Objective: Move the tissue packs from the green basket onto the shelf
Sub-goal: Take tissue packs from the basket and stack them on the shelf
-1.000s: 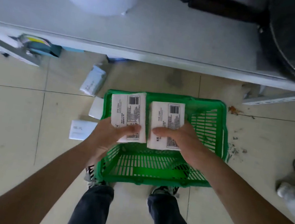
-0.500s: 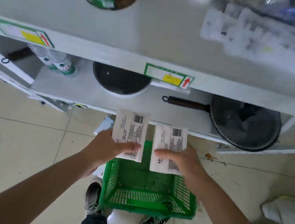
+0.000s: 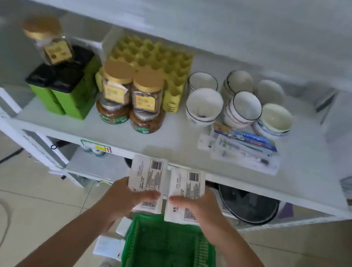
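My left hand (image 3: 126,196) grips a white tissue pack (image 3: 147,175) with a barcode label. My right hand (image 3: 199,208) grips a second white tissue pack (image 3: 186,188) right beside it. Both packs are held upright just below the front edge of the white shelf (image 3: 168,146). The green basket (image 3: 168,254) stands on the floor under my hands, and I see nothing inside it. More white packs (image 3: 108,248) lie on the floor left of the basket.
On the shelf stand gold-lidded jars (image 3: 131,88), green boxes (image 3: 63,94), a yellow egg tray (image 3: 157,63), several white bowls (image 3: 238,103) and packaged toothbrushes (image 3: 243,147). A bare strip of shelf lies in front of the jars. A dark pan (image 3: 247,205) sits on the lower shelf.
Both hands have lifted the two packs up from the basket to the shelf's front edge. My view has tilted up from the floor to the middle shelf.
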Action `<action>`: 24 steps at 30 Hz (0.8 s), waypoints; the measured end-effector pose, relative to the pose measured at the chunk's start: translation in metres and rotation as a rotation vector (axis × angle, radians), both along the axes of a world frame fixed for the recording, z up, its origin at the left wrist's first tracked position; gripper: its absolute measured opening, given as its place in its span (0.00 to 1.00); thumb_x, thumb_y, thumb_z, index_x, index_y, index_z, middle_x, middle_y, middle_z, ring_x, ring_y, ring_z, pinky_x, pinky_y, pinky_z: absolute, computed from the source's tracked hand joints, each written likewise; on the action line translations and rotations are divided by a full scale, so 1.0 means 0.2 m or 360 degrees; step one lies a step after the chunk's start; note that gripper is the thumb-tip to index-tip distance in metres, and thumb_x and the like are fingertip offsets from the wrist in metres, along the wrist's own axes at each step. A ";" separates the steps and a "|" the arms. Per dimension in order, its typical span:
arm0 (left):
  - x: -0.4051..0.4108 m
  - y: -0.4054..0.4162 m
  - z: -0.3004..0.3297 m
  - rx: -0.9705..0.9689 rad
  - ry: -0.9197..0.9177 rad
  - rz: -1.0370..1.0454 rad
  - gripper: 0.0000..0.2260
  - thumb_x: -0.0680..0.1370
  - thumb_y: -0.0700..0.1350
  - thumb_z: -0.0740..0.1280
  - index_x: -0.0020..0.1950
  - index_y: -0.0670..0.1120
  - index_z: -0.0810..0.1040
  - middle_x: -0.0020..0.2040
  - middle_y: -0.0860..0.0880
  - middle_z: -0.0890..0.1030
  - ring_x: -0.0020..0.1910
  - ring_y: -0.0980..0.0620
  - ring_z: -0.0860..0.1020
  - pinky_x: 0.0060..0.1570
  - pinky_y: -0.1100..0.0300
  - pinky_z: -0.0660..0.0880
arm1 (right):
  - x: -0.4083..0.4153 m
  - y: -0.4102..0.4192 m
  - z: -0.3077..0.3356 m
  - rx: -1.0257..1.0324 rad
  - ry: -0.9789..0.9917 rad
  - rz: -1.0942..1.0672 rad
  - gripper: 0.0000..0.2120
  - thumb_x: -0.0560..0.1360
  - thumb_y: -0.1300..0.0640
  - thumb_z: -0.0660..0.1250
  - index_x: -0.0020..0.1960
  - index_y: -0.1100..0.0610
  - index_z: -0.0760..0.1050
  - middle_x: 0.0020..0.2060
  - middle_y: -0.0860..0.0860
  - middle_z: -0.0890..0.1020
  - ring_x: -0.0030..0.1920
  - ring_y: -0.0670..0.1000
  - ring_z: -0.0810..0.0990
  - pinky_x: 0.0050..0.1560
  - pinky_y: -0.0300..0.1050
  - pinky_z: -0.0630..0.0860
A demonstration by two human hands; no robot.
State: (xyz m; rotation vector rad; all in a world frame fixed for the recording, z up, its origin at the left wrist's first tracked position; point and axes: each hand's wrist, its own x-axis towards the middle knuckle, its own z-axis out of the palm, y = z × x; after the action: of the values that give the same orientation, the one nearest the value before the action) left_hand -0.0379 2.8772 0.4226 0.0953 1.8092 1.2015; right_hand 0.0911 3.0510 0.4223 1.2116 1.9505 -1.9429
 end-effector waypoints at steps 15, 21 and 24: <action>-0.03 -0.15 1.03 0.0422 0.0126 0.0328 0.16 0.74 0.40 0.78 0.61 0.47 0.85 0.54 0.48 0.90 0.52 0.47 0.88 0.47 0.54 0.84 | -0.13 -0.14 0.95 0.0217 0.0403 0.0160 0.27 0.64 0.62 0.85 0.58 0.46 0.82 0.50 0.42 0.90 0.50 0.42 0.89 0.58 0.49 0.83; -0.03 -0.27 1.23 0.0547 0.0258 0.0312 0.17 0.74 0.38 0.76 0.63 0.45 0.84 0.56 0.45 0.89 0.55 0.44 0.87 0.58 0.48 0.80 | -0.17 -0.21 1.21 0.0237 0.0639 0.0147 0.28 0.66 0.63 0.84 0.61 0.46 0.80 0.50 0.39 0.90 0.48 0.40 0.89 0.53 0.45 0.84; -0.07 -0.31 1.34 0.0589 0.0351 0.0283 0.18 0.74 0.39 0.76 0.63 0.47 0.84 0.58 0.47 0.88 0.58 0.45 0.86 0.65 0.44 0.77 | -0.22 -0.21 1.34 0.0268 0.0738 0.0159 0.25 0.66 0.65 0.84 0.60 0.51 0.81 0.47 0.41 0.90 0.46 0.41 0.89 0.40 0.34 0.83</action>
State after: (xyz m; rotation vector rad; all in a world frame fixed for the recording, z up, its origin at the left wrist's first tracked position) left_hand -0.0513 2.8157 0.6909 0.2931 1.7893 1.7009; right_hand 0.0480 3.0083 0.6907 0.7144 2.3787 -2.1917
